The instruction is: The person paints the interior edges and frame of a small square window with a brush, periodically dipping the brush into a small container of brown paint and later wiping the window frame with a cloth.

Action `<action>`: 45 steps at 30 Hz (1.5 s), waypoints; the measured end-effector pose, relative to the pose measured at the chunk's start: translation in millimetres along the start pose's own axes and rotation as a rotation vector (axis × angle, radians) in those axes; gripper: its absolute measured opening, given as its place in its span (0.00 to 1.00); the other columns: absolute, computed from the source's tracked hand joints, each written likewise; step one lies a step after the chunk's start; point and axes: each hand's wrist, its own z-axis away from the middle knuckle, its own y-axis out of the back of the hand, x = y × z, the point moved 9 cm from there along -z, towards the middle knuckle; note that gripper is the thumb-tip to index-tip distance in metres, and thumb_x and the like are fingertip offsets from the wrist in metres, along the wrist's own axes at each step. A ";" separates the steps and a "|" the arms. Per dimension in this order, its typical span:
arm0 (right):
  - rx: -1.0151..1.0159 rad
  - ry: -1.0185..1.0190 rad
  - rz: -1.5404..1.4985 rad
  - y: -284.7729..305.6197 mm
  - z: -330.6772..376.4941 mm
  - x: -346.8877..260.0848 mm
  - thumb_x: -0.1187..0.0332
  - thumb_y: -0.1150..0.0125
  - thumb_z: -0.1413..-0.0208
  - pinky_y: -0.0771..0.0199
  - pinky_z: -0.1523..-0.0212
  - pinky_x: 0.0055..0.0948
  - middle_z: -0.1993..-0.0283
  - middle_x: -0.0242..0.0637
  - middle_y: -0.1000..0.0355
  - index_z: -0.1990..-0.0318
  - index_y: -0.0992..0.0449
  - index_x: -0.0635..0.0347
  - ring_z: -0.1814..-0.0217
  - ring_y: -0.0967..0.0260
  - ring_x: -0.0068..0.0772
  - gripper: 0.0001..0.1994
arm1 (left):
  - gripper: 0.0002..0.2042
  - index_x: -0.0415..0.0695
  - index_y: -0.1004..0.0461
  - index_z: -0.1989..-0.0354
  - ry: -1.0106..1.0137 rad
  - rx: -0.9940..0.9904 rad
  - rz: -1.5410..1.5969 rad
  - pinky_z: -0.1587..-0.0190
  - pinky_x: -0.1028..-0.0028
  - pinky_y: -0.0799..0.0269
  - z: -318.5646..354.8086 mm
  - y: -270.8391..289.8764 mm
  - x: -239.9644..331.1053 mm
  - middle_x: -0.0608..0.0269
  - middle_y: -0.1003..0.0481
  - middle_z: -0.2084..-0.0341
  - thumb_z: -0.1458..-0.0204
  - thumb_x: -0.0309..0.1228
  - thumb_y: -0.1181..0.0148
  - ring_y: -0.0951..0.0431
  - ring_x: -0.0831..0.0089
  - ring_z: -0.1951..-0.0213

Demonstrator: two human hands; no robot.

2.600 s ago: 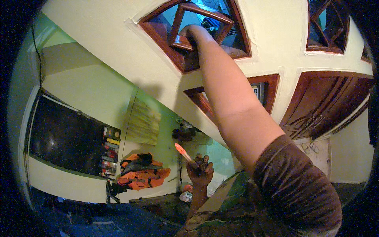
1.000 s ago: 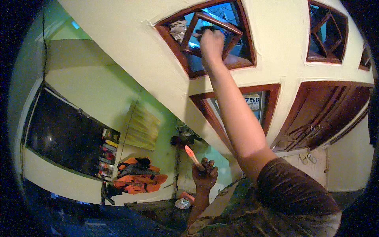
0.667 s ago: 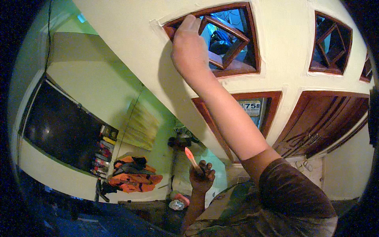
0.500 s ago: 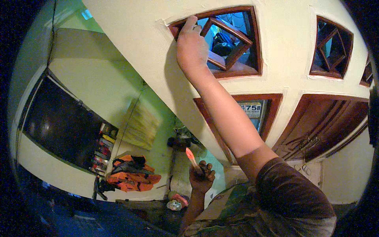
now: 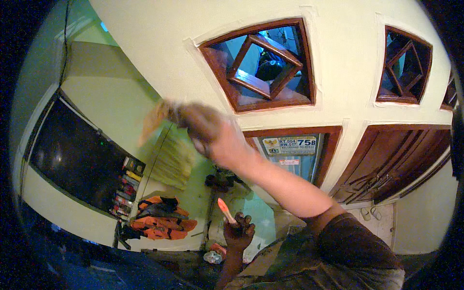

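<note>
My right hand, smeared by motion, is raised in front of the wall to the lower left of a brown wooden window frame. A thin tan piece sticks out from its fingers; blur hides whether it is cloth or paper. Inside the frame sits a tilted wooden square. Lower down, my left hand is closed around a slim wooden handle with an orange tip. It looks like a paintbrush handle, its other end hidden in the dark-stained fingers.
A second window frame is set in the cream wall. Below are a doorway frame with a sign and brown wooden doors. Orange and black clothing hangs at the left beside a dark panel. Sandals lie at the right.
My right hand has left the window frame's upper left corner and swung down and left; the tan piece now shows. My left hand, with the handle, sits slightly lower and further left.
</note>
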 end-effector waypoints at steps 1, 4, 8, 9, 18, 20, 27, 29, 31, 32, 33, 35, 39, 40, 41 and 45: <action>-0.130 -0.029 0.023 -8.3 16.9 -2.6 0.75 0.38 0.50 0.24 0.42 0.50 0.36 0.59 0.32 0.29 0.34 0.45 0.40 0.28 0.62 0.36 | 0.29 0.44 0.27 0.47 -0.007 0.032 -0.006 0.66 0.64 0.31 4.3 2.0 1.1 0.53 0.26 0.58 0.39 0.59 0.45 0.32 0.59 0.66; -0.412 -0.162 0.035 -12.8 84.4 19.0 0.75 0.37 0.51 0.25 0.37 0.47 0.29 0.58 0.39 0.31 0.31 0.40 0.35 0.31 0.63 0.36 | 0.30 0.42 0.26 0.48 0.000 -0.020 0.016 0.66 0.64 0.30 7.7 6.0 -3.9 0.52 0.26 0.59 0.40 0.59 0.45 0.30 0.58 0.67; -0.425 -0.449 -0.061 0.7 253.8 112.5 0.77 0.41 0.49 0.29 0.37 0.49 0.38 0.55 0.34 0.38 0.24 0.48 0.35 0.35 0.59 0.28 | 0.29 0.40 0.25 0.52 0.105 0.043 0.058 0.68 0.64 0.29 13.0 3.8 -27.8 0.49 0.27 0.62 0.40 0.59 0.46 0.29 0.57 0.70; -0.434 -0.519 -0.064 10.0 299.7 128.6 0.75 0.40 0.47 0.28 0.39 0.47 0.41 0.53 0.31 0.39 0.23 0.51 0.38 0.33 0.56 0.25 | 0.29 0.40 0.25 0.51 0.119 0.041 0.057 0.67 0.64 0.28 15.1 5.9 -30.0 0.49 0.27 0.62 0.40 0.59 0.46 0.29 0.56 0.70; -0.664 -1.626 0.184 180.8 676.3 131.2 0.66 0.27 0.43 0.22 0.51 0.33 0.47 0.43 0.20 0.49 0.24 0.66 0.54 0.22 0.33 0.19 | 0.21 0.42 0.33 0.68 -0.073 0.351 -0.053 0.71 0.63 0.30 13.4 2.8 -65.9 0.51 0.31 0.70 0.35 0.51 0.49 0.34 0.60 0.75; -0.355 -1.592 -0.046 195.0 679.2 134.2 0.69 0.25 0.47 0.22 0.50 0.32 0.47 0.43 0.20 0.47 0.27 0.66 0.54 0.22 0.32 0.22 | 0.24 0.44 0.36 0.78 -0.119 0.413 -0.097 0.73 0.65 0.32 0.1 3.5 -67.3 0.53 0.33 0.75 0.32 0.47 0.51 0.38 0.64 0.79; -0.245 -1.133 -0.232 160.1 383.0 127.5 0.69 0.30 0.51 0.25 0.45 0.34 0.49 0.43 0.22 0.39 0.32 0.60 0.48 0.24 0.36 0.30 | 0.26 0.39 0.27 0.72 -0.022 0.015 0.022 0.66 0.57 0.24 -34.7 50.3 -83.5 0.43 0.28 0.60 0.27 0.43 0.63 0.30 0.56 0.75; -0.348 -1.066 -0.115 146.9 264.1 99.9 0.68 0.32 0.52 0.28 0.42 0.37 0.46 0.43 0.25 0.38 0.32 0.61 0.45 0.26 0.39 0.30 | 0.25 0.40 0.24 0.68 -0.060 -0.213 0.082 0.65 0.56 0.23 -43.0 14.6 -77.6 0.45 0.27 0.53 0.27 0.45 0.62 0.27 0.57 0.71; -0.249 -0.727 -0.045 143.0 183.1 82.9 0.75 0.34 0.50 0.28 0.39 0.36 0.44 0.45 0.28 0.37 0.35 0.66 0.43 0.27 0.32 0.31 | 0.25 0.41 0.22 0.62 -0.180 -0.271 0.108 0.62 0.55 0.22 -39.2 50.5 -68.4 0.48 0.28 0.45 0.27 0.47 0.61 0.24 0.57 0.65; -0.173 -0.662 0.065 146.9 166.0 84.5 0.72 0.33 0.50 0.28 0.40 0.38 0.43 0.47 0.27 0.36 0.35 0.66 0.43 0.27 0.37 0.31 | 0.24 0.41 0.23 0.60 -0.097 -0.203 0.125 0.62 0.55 0.23 -40.1 56.0 -73.0 0.48 0.28 0.48 0.30 0.49 0.59 0.24 0.56 0.65; -0.087 -0.586 0.100 143.3 137.7 83.0 0.72 0.33 0.49 0.28 0.40 0.38 0.43 0.48 0.27 0.36 0.35 0.67 0.43 0.27 0.39 0.31 | 0.24 0.41 0.24 0.57 -0.022 -0.132 0.134 0.63 0.56 0.24 -36.4 61.3 -72.3 0.48 0.27 0.50 0.32 0.51 0.56 0.24 0.54 0.65; 0.044 -0.463 0.107 131.5 75.3 73.3 0.72 0.34 0.45 0.28 0.42 0.36 0.44 0.48 0.26 0.37 0.33 0.68 0.44 0.26 0.39 0.28 | 0.26 0.40 0.26 0.52 0.111 0.007 0.145 0.64 0.57 0.25 -24.1 71.0 -66.1 0.47 0.27 0.55 0.36 0.55 0.50 0.24 0.52 0.65; 0.261 -0.573 -0.207 98.4 -5.7 78.6 0.69 0.37 0.35 0.25 0.53 0.25 0.56 0.36 0.22 0.43 0.26 0.66 0.55 0.27 0.21 0.16 | 0.30 0.41 0.28 0.48 0.178 0.170 0.136 0.65 0.58 0.27 -5.6 63.1 -51.3 0.47 0.26 0.59 0.40 0.59 0.45 0.25 0.50 0.64; 0.292 -0.591 -0.223 90.9 -16.7 81.3 0.66 0.39 0.32 0.28 0.56 0.20 0.56 0.31 0.23 0.42 0.26 0.66 0.57 0.30 0.17 0.16 | 0.30 0.42 0.28 0.48 0.157 0.184 0.128 0.65 0.57 0.28 -4.1 57.1 -45.8 0.47 0.26 0.59 0.40 0.59 0.46 0.26 0.51 0.64; 0.351 -0.589 -0.272 81.3 -26.8 89.0 0.65 0.39 0.32 0.27 0.55 0.21 0.56 0.32 0.23 0.44 0.25 0.67 0.57 0.29 0.18 0.16 | 0.30 0.42 0.28 0.48 0.126 0.154 0.118 0.65 0.57 0.28 -4.0 55.5 -41.0 0.48 0.26 0.58 0.40 0.59 0.46 0.26 0.52 0.64; 0.667 -0.230 -0.024 53.4 -56.6 88.9 0.70 0.42 0.35 0.27 0.50 0.33 0.55 0.49 0.25 0.45 0.29 0.75 0.54 0.27 0.39 0.17 | 0.29 0.43 0.27 0.48 0.013 0.095 0.082 0.64 0.59 0.30 6.6 40.1 -23.6 0.50 0.26 0.58 0.39 0.59 0.47 0.28 0.56 0.63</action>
